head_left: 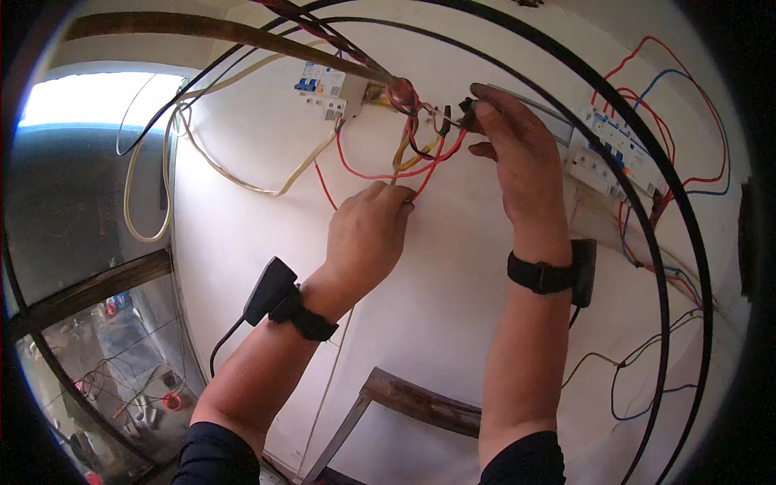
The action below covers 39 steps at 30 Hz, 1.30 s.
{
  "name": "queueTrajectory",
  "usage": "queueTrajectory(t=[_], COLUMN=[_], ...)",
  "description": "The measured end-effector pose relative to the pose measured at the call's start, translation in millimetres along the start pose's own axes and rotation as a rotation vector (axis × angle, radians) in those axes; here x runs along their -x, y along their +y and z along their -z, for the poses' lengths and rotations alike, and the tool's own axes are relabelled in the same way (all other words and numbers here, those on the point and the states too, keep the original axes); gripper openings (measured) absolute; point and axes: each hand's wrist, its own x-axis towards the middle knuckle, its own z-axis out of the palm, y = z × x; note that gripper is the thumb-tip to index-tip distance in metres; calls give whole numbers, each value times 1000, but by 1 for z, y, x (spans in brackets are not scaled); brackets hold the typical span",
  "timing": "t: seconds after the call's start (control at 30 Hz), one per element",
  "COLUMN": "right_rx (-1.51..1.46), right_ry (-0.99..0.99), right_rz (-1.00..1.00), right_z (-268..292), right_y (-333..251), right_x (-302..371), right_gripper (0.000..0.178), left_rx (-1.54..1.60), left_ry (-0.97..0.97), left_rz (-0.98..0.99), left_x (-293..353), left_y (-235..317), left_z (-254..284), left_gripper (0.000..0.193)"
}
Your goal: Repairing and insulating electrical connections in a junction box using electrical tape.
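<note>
1. Both forearms rise from the lower edge in dark sleeves, each wrist wearing a black strap; the left strap carries a black box-shaped device (271, 288) with a cable.
2. The left hand (368, 234) is curled, its fingertips pressed together around the thin red insulated wire (380, 175) and a yellow wire (402, 151) just above the knuckles.
3. The right hand (517, 153) is raised higher, thumb and forefinger pinching a small dark connector piece (466, 105) at the end of the wire bundle; its other fingers are loosely spread.
4. The wires hang against the white wall (453, 275), below a red-wrapped cable bundle (402, 93).
5. A white circuit breaker with blue switches (323, 90) sits left of the bundle; a second white breaker row (616, 153) is mounted to the right.
</note>
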Motion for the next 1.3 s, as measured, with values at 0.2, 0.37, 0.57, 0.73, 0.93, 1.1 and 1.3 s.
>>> queueTrajectory(t=[0.2, 0.37, 0.57, 0.73, 0.93, 1.1, 1.3], right_rx=[-7, -122, -64, -81, -180, -94, -564], right_ry=[-123, -148, -197, -137, -160, -309, -376], right_rz=[-2, -95, -94, -174, -202, -10, -193], right_z=[7, 3, -3, -4, 15, 33, 29], right_y=[4, -5, -5, 5, 21, 31, 17], right_x=[-9, -16, -25, -28, -24, -25, -18], right_gripper=[27, 25, 24, 24, 22, 31, 28], left_rx=[-27, 5, 2, -35, -38, -23, -67], left_ry=[-7, 30, 10, -7, -24, -35, 121], left_rz=[-51, -55, -41, -44, -46, -58, -148], left_x=[-1, -1, -2, -3, -1, -3, -5], left_y=[-11, -12, -18, -20, -22, -19, -1], left_z=[-3, -1, -1, 0, 6, 9, 14], left_gripper=[11, 11, 12, 13, 13, 14, 17])
